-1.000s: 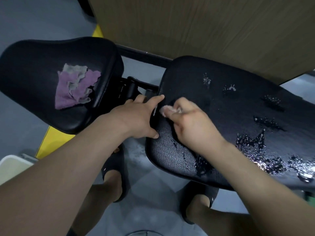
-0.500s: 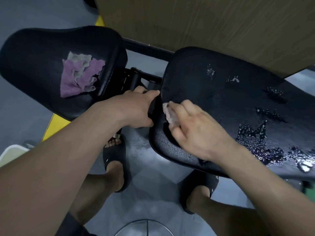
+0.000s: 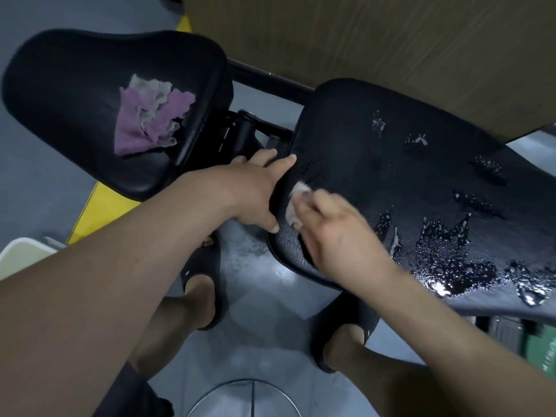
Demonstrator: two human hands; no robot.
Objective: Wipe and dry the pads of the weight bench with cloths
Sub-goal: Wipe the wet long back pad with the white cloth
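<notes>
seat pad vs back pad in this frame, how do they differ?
The back pad is spotted with droplets and wet patches; the seat pad looks dry.
The seat pad carries a crumpled purple-and-grey cloth lying loose; on the back pad the right hand holds a small pale cloth against the surface.
The left hand grips the back pad's end edge; no hand touches the seat pad.
Both are black padding.

Grained vinyl back pad [image 3: 421, 176] w/ wet gloss; fuzzy purple cloth [image 3: 141, 127].
</notes>
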